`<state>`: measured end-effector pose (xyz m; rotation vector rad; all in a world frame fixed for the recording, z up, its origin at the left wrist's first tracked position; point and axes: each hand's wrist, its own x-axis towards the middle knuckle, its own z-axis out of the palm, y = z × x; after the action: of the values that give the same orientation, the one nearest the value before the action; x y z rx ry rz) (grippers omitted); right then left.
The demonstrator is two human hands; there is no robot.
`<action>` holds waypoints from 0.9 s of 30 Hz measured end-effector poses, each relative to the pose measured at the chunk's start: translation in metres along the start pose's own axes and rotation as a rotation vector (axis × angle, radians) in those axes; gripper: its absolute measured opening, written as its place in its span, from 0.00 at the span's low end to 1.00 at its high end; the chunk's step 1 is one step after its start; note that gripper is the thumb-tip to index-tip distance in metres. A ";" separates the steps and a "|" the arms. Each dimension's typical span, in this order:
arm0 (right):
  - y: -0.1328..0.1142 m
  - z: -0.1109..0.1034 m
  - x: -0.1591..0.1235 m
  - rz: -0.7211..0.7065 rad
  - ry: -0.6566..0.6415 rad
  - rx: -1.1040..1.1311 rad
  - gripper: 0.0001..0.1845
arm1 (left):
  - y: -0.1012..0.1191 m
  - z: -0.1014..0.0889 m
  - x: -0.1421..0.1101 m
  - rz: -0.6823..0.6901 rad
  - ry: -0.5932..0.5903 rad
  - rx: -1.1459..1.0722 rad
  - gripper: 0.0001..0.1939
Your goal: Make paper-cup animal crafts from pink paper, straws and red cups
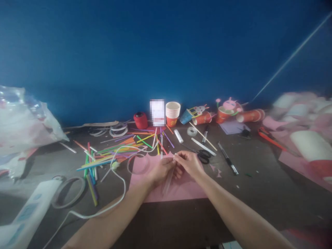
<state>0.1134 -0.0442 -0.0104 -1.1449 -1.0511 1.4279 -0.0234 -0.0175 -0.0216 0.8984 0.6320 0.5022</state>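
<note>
L hand (pixel 166 170) curled round translucent strip (pixel 168 182), R hand (pixel 188 163) pinching its top end, both over pink paper (pixel 153 193); blk-handled scissors (pixel 204 156) near R hand

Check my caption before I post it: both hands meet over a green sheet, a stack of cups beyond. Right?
The head view shows the sheet is pink, not green; the left hand and right hand meet over it, the stack of cups beyond.

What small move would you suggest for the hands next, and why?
Perhaps the right hand should gently press the small white tip while the left hand steadies the pale strip; the right fingertips meet at that tip, close beside the left hand.
</note>
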 end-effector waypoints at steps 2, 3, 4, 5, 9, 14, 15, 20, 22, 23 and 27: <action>-0.001 0.000 0.001 -0.017 0.032 -0.025 0.15 | 0.000 -0.001 0.000 0.005 -0.010 0.009 0.17; -0.001 0.000 0.002 -0.024 0.042 -0.028 0.15 | 0.000 -0.001 0.001 0.002 -0.014 0.010 0.17; -0.001 0.000 0.002 -0.028 0.043 -0.021 0.16 | 0.000 -0.001 0.001 0.000 -0.014 0.010 0.17; -0.001 -0.001 0.002 -0.028 0.037 -0.010 0.16 | 0.000 -0.001 0.001 -0.003 -0.012 0.012 0.17; 0.000 -0.004 0.003 0.000 0.004 0.025 0.18 | 0.001 -0.001 0.000 -0.004 -0.007 0.028 0.17; 0.005 -0.007 0.003 0.053 0.002 0.028 0.19 | 0.003 0.002 -0.002 -0.032 -0.006 0.038 0.16; 0.006 -0.008 0.004 0.046 0.017 0.020 0.18 | 0.004 0.003 -0.002 -0.038 0.004 0.035 0.16; 0.008 -0.012 0.005 -0.049 0.179 -0.129 0.15 | 0.005 0.007 -0.001 -0.022 0.061 0.057 0.17; 0.008 -0.013 0.005 -0.069 0.192 -0.173 0.15 | 0.005 0.007 -0.001 -0.021 0.060 0.075 0.17; 0.009 -0.014 0.004 -0.074 0.188 -0.182 0.15 | 0.005 0.007 0.000 -0.019 0.055 0.080 0.17; 0.010 -0.014 0.003 -0.079 0.182 -0.228 0.15 | 0.003 0.007 0.000 0.005 0.059 0.113 0.16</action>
<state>0.1256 -0.0423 -0.0228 -1.3537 -1.1364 1.1397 -0.0189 -0.0202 -0.0158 0.9945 0.7176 0.5029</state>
